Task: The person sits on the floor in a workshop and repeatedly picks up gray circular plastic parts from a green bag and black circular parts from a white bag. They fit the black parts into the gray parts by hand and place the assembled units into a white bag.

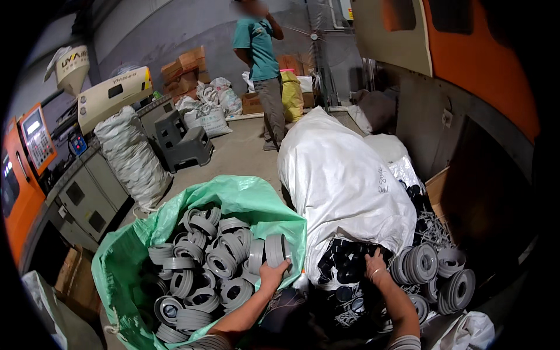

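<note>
My left hand (pixel 274 273) grips a grey ribbed plastic ring (pixel 276 249) at the right side of an open green sack (pixel 233 185). Many similar grey rings (pixel 221 262) lie jumbled inside that sack. To the right, my right hand (pixel 376 265) reaches into a pile of small black plastic parts (pixel 344 259) at the mouth of a big white woven sack (pixel 350 175). Its fingers are curled at one of the black parts and partly hidden. More grey rings (pixel 415 263) rest beside my right forearm, stacked and loose.
Thin grey plastic scraps (pixel 431 230) lie behind the right-hand rings. Machines with orange panels (pixel 484 64) stand at both sides. A person in a green shirt (pixel 256 52) stands farther back. Grey step stools (pixel 189 146) and filled white sacks (pixel 133 154) are at left.
</note>
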`<move>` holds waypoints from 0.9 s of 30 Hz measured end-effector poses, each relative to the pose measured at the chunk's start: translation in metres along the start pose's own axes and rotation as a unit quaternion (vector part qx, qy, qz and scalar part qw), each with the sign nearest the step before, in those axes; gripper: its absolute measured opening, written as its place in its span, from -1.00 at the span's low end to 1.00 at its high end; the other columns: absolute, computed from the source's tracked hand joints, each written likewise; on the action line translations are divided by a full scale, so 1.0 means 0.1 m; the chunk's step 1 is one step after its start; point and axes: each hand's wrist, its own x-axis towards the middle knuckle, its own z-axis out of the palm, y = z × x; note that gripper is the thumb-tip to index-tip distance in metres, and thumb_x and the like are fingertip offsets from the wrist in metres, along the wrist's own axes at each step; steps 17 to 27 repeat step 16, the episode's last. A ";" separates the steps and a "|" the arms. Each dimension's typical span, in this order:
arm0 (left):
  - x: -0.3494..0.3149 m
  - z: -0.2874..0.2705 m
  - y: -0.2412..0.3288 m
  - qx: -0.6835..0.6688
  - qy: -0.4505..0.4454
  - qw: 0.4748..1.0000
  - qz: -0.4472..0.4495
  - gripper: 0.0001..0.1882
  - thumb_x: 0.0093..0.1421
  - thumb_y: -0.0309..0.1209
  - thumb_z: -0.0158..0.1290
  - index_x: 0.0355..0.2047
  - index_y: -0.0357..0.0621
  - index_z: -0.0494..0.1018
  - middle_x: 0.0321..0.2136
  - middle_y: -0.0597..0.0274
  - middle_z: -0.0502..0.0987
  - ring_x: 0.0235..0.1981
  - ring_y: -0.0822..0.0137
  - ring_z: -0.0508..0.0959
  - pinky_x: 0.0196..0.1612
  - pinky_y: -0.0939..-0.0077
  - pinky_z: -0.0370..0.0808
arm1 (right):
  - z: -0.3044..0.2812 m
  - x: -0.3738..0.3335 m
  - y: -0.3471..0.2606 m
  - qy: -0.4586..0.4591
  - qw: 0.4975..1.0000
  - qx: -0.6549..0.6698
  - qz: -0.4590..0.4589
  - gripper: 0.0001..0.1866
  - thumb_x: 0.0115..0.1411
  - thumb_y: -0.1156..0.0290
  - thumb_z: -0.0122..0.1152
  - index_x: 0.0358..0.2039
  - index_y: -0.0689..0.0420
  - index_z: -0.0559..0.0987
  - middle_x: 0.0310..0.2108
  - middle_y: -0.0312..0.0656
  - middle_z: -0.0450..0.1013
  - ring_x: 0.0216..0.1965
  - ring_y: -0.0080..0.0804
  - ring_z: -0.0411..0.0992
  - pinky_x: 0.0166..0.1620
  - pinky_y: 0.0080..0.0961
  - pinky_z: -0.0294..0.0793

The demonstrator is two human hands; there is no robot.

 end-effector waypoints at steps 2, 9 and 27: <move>-0.11 -0.05 0.11 0.007 -0.007 0.994 0.107 -0.55 -0.09 -0.34 0.29 -0.21 -0.28 0.44 -0.31 0.22 0.52 -0.36 0.39 0.49 -0.28 0.47 0.44 | -0.33 -0.35 -0.13 0.014 0.984 0.172 0.054 -0.44 -0.16 0.40 0.31 -0.06 0.04 0.38 0.05 0.29 0.08 -0.08 0.23 0.31 -0.05 -0.18 0.43; -0.72 0.24 0.87 -0.011 -0.287 0.951 0.115 -0.66 0.00 -0.31 0.21 -0.28 -0.27 0.46 -0.45 0.28 0.50 -0.39 0.44 0.46 -0.28 0.53 0.42 | -0.60 -1.13 -0.34 0.097 0.917 0.377 0.081 -0.60 -0.24 0.30 0.33 -0.39 0.31 0.52 -0.41 0.12 0.49 -0.32 -0.04 0.48 -0.19 -0.31 0.46; -0.87 0.67 0.29 -0.173 -0.378 0.905 -0.087 -0.56 0.11 -0.27 0.15 -0.07 -0.29 0.40 -0.27 0.32 0.50 -0.26 0.48 0.45 -0.16 0.62 0.38 | -0.82 -1.45 -0.48 0.059 0.645 0.751 0.128 -0.82 -0.06 0.49 0.25 -0.64 0.17 0.39 -0.68 -0.21 0.33 -0.61 -0.29 0.36 -0.36 -0.19 0.54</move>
